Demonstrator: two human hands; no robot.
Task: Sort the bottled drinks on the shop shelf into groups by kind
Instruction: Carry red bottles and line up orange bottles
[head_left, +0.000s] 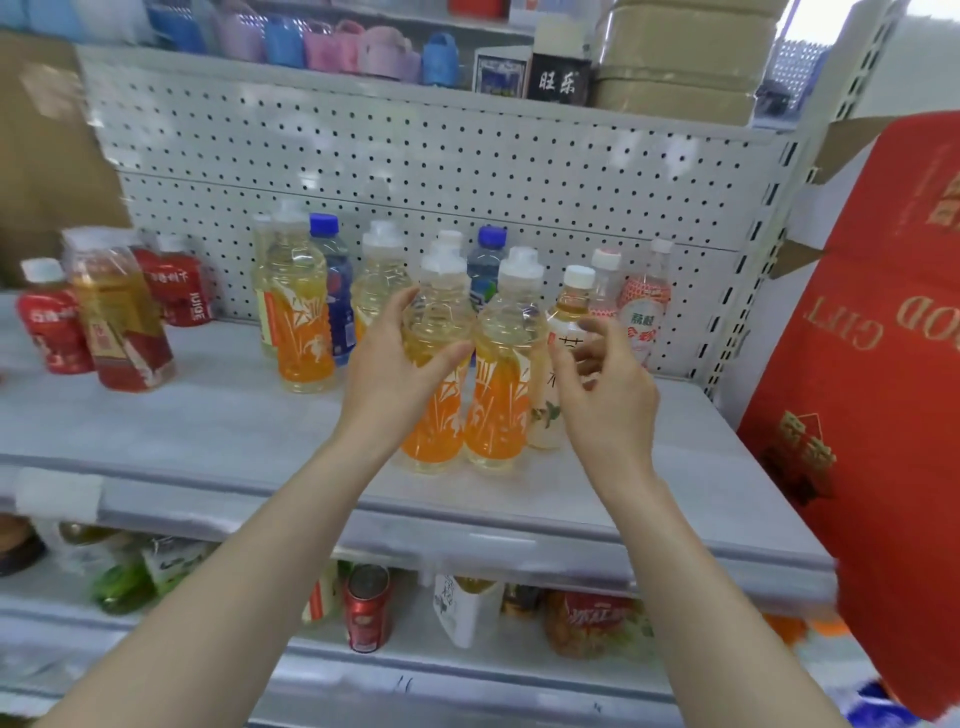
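Observation:
My left hand (395, 364) grips an orange-labelled drink bottle (436, 415) standing near the front of the shelf (208, 426). A second orange-labelled bottle (501, 395) stands right beside it, touching. My right hand (602, 384) hovers with loosely curled fingers in front of a white tea bottle (563, 322), holding nothing. Behind stand two more orange-labelled bottles (301, 312), two blue-capped bottles (335, 280) and pink-and-white bottles (641, 306) at the right. Red-labelled bottles (52, 327) and an amber tea bottle (122, 322) stand at the left.
A pegboard wall (415, 156) backs the shelf. A large red gift box (872, 389) leans at the right edge. The lower shelf holds a red can (368, 608), cartons and packets. Boxes and small bags sit on the top shelf.

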